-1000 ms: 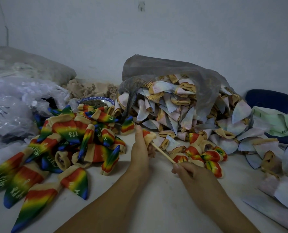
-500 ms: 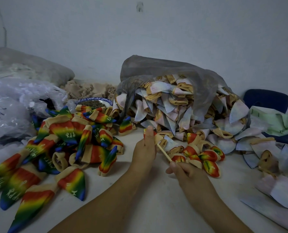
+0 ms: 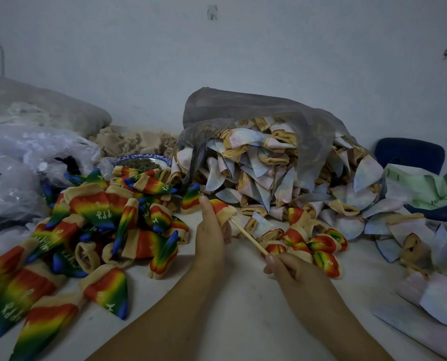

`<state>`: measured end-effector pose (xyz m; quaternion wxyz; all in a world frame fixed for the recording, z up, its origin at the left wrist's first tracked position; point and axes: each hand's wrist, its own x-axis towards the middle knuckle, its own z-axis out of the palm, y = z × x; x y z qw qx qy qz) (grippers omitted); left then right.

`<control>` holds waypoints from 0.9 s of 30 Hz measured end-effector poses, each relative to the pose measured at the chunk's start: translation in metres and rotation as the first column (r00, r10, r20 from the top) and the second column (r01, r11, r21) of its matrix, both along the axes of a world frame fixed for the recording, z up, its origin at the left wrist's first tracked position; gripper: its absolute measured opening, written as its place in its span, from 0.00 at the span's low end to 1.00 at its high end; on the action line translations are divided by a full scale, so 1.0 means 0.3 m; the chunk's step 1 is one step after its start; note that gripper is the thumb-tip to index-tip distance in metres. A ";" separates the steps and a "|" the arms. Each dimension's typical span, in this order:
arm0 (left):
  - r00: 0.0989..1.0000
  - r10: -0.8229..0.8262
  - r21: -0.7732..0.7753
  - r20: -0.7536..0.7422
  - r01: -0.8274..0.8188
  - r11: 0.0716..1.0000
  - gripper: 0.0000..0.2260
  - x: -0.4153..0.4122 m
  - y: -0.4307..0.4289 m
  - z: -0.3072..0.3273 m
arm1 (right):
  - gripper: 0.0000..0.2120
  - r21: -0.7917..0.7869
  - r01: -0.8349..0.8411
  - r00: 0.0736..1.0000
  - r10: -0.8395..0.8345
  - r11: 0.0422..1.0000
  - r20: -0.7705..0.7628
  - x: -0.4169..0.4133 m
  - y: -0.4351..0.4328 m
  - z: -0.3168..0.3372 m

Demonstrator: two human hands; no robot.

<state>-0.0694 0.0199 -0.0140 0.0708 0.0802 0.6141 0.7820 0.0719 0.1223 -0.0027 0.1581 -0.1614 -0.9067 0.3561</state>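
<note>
- A person's left hand (image 3: 210,235) holds a small rainbow-printed fabric cone with a tan cuff (image 3: 221,208) just in front of the mouth of the grey translucent plastic sack (image 3: 243,105), which spills pale, inside-out cones onto the white table (image 3: 243,308). Its grip is closed on the cuff, thumb raised.
- The right hand (image 3: 295,272), farther out from the sack, has its grip curled round the near end of a thin pale wooden stick (image 3: 248,237). The far tip of the stick sits inside the cone's cuff.
- Half a second ago the hands were closer together and the stick was driven deeper. Now the right hand has drawn back from the sack, and more of the stick shows between the hands.
- The left hand and the cone keep almost the same spot before the sack's mouth.
- This looks like the return of a poking stroke, meant to push the cone's point fully out.
- The cone already shows its colours outward, so it is probably close to done and due for the heap of finished rainbow cones (image 3: 100,212) left of the sack.
- A cluster of rainbow pieces (image 3: 308,243) lies in front of the sack, and a blue-rimmed dish (image 3: 141,162) stands at the sack's left edge.
</note>
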 end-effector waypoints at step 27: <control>0.935 -0.352 -0.120 0.048 0.355 0.927 0.28 0.035 -0.020 0.027 | 0.15 0.168 -0.106 0.990 0.088 0.980 0.114 0.018 0.094 0.058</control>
